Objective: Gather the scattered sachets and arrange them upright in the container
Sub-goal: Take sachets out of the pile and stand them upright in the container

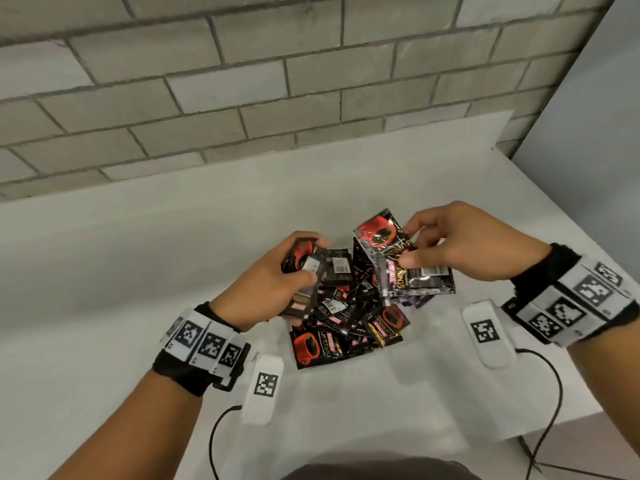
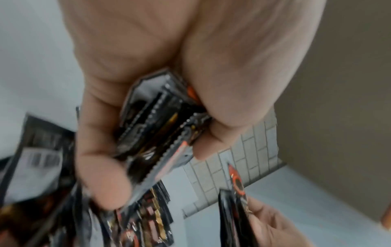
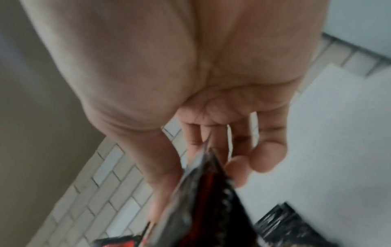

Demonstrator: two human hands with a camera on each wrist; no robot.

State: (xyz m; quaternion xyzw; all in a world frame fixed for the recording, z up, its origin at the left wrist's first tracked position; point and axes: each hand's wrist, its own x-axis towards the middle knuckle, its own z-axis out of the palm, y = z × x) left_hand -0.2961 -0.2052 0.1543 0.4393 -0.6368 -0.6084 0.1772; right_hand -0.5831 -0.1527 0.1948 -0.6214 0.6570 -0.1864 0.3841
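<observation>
Sachets [image 1: 349, 306] in, between both hands.

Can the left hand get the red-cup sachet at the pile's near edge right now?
Probably not yet. The sachet lies uncovered on top at the pile's near edge, close to the left hand, but that hand already grips a stack of sachets, so its fingers are occupied.
</observation>
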